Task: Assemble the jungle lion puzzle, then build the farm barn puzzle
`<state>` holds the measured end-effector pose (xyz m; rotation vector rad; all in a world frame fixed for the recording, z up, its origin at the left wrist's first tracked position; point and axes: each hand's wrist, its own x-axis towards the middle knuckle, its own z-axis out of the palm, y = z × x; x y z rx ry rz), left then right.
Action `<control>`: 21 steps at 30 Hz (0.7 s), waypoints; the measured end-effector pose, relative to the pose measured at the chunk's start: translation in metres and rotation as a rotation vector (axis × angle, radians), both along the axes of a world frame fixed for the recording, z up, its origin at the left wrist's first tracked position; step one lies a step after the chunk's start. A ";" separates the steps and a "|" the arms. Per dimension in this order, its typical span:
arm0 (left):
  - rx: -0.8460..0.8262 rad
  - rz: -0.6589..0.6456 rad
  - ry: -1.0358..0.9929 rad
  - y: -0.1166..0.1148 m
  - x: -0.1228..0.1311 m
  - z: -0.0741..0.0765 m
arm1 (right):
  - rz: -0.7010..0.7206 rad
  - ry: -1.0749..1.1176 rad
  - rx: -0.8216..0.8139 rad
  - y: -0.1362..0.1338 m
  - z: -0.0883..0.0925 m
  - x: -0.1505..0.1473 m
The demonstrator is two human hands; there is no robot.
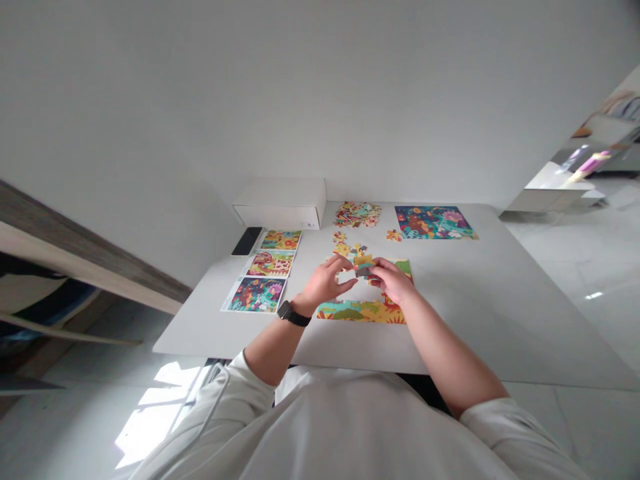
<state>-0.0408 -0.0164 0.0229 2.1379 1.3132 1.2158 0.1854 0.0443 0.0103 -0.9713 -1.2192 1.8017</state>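
Note:
My right hand [393, 283] pinches a small cluster of joined puzzle pieces [364, 264], yellow with a grey-green part, above the table. Just left of the cluster is my left hand [327, 283], thumb and fingers apart; its index fingertip is close to the cluster, and I cannot tell whether they touch. Below both hands lies a partly assembled jigsaw puzzle [357, 312] with a yellow lower strip, a green tree and an orange animal. My right hand covers part of its right side. Loose yellow puzzle pieces [342, 249] lie just beyond my hands.
A pile of mixed puzzle pieces [357, 214] lies at the back, beside a white box [280, 203]. At the back right is an assembled dark-blue puzzle [435, 222], with a few pieces [394, 235] beside it. Picture cards [256, 295] and a black phone [247, 241] line the left.

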 end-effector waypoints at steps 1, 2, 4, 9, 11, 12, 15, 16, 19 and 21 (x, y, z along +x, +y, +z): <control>-0.024 0.040 -0.092 0.001 0.002 -0.008 | -0.029 -0.007 0.000 0.001 -0.004 -0.001; -0.056 0.084 -0.201 0.002 0.005 -0.016 | -0.061 -0.010 0.009 0.002 -0.009 -0.001; -0.146 0.126 -0.362 0.005 0.011 -0.030 | -0.127 -0.008 0.036 0.003 -0.019 -0.003; -0.306 0.079 -0.523 0.013 0.020 -0.051 | -0.174 -0.051 0.040 0.000 -0.039 -0.008; -0.326 0.064 -0.552 0.014 0.018 -0.055 | -0.143 -0.076 0.049 -0.003 -0.043 -0.010; -0.331 0.066 -0.566 0.014 0.017 -0.057 | -0.132 -0.084 0.057 -0.003 -0.044 -0.011; -0.347 0.079 -0.610 0.013 0.014 -0.060 | -0.128 -0.097 0.092 -0.005 -0.046 -0.012; -0.354 0.082 -0.622 0.012 0.013 -0.061 | -0.133 -0.100 0.107 -0.006 -0.047 -0.011; -0.376 0.072 -0.637 0.011 0.012 -0.063 | -0.141 -0.105 0.139 -0.006 -0.048 -0.009; -0.389 0.055 -0.639 0.010 0.012 -0.063 | -0.134 -0.100 0.147 -0.006 -0.048 -0.007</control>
